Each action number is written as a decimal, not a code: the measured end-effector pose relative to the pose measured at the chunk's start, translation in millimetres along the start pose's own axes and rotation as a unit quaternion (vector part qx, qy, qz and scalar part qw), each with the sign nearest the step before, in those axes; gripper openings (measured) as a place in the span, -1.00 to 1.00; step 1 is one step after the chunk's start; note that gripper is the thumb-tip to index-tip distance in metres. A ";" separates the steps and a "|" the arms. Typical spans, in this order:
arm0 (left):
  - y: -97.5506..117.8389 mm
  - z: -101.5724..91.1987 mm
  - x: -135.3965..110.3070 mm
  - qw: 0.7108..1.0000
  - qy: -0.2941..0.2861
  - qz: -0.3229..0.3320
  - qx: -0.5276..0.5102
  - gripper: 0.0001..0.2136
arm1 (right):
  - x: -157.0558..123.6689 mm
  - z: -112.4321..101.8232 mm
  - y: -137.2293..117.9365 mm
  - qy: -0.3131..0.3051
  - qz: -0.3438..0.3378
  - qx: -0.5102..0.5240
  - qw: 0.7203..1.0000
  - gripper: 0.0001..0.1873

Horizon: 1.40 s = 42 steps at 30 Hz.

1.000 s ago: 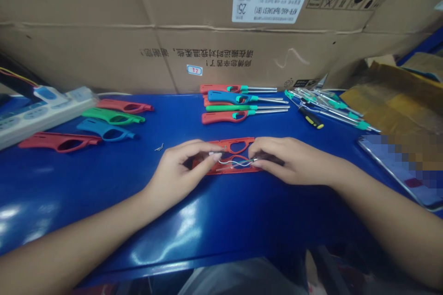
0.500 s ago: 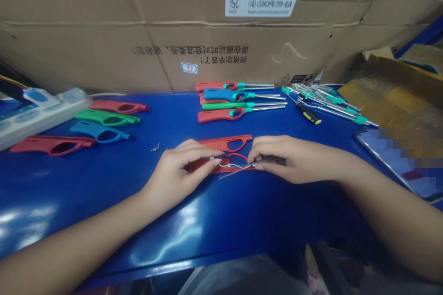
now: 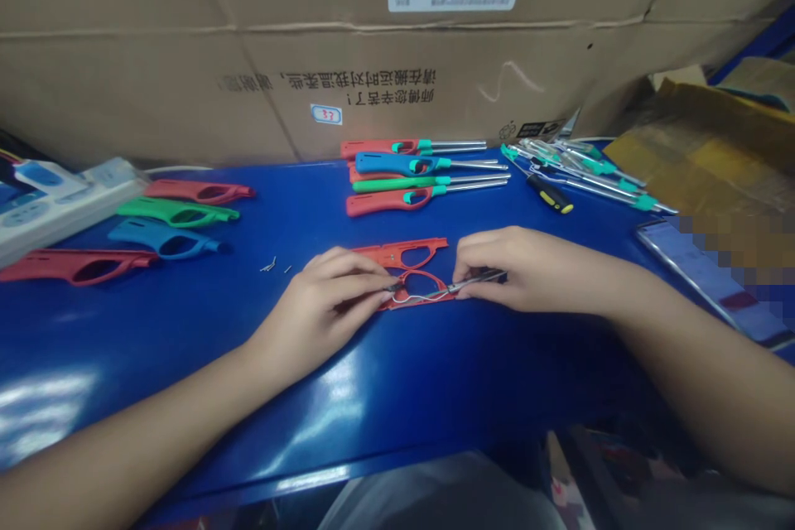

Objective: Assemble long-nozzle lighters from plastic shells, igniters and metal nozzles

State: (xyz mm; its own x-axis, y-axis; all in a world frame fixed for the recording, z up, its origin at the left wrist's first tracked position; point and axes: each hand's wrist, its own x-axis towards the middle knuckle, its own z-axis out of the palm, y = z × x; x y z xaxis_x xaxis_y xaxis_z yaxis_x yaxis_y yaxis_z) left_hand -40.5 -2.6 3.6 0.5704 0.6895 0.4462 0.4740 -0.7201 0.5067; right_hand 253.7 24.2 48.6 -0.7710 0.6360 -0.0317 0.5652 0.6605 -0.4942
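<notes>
Sitting part-done, seemingly: orange casing halves (image 3: 378, 254) lie open on the table (image 3: 373, 397), not yet closed up. Left hand (image 3: 335, 286) pinches a small dark part (image 3: 393, 287), right hand (image 3: 525, 269) grips a metal tube (image 3: 490, 276), white wire (image 3: 426, 299) running between. Rod-fitted lighters (image 3: 385, 203) lie at back. Loose rods (image 3: 602, 189) at right, four rodless casings (image 3: 140, 233) at left, unpaired.

My left hand (image 3: 332, 291) covers the left ends of the red shells (image 3: 386, 255); the dark piece (image 3: 395, 287) it pinches is too small to name. My right hand (image 3: 522, 267) hides part of a metal tube (image 3: 455, 287). Toward the left edge of the desk (image 3: 397, 397), the power strip (image 3: 74, 200) is cut off; toward its right, the phone (image 3: 689, 261) is partly blurred.
</notes>
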 end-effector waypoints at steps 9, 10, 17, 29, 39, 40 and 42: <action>-1.6 2.0 -0.8 1.000 -0.012 0.001 0.019 -0.84 | -2.7 -2.7 -3.6 -0.015 -0.009 -0.038 0.999 -0.92; -1.4 1.9 -1.2 1.000 -0.012 0.001 0.021 -0.84 | -2.5 -2.4 -4.1 -0.015 -0.012 -0.040 0.999 -0.91; -2.1 1.9 -3.0 1.000 -0.014 -0.004 0.013 -0.85 | -0.1 0.3 -2.2 0.001 -0.039 -0.059 0.997 -0.87; -0.5 0.9 -2.2 0.999 -0.022 -0.002 0.031 -0.85 | -0.3 2.8 -4.5 0.013 -0.048 -0.022 0.999 -0.86; 3.2 -1.4 -1.4 0.999 -0.032 -0.003 0.043 -0.84 | -0.9 3.7 -17.8 -0.018 -0.028 -0.141 0.990 -0.71; 3.9 -2.1 -1.3 0.998 -0.034 0.000 0.049 -0.83 | -1.4 4.7 -19.1 -0.024 -0.024 -0.155 0.987 -0.71; 5.1 -2.9 -0.9 0.997 -0.038 0.005 0.060 -0.82 | -1.6 6.5 -19.5 -0.030 -0.022 -0.160 0.986 -0.71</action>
State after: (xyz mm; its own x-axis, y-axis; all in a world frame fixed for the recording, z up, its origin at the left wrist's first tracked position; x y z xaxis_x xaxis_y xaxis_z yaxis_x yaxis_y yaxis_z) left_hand -40.6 -6.7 7.9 0.6226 0.6771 0.3924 0.5416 -0.7347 0.4085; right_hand 242.0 7.7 52.7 -0.8079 0.5848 -0.0730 0.5865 0.7856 -0.1971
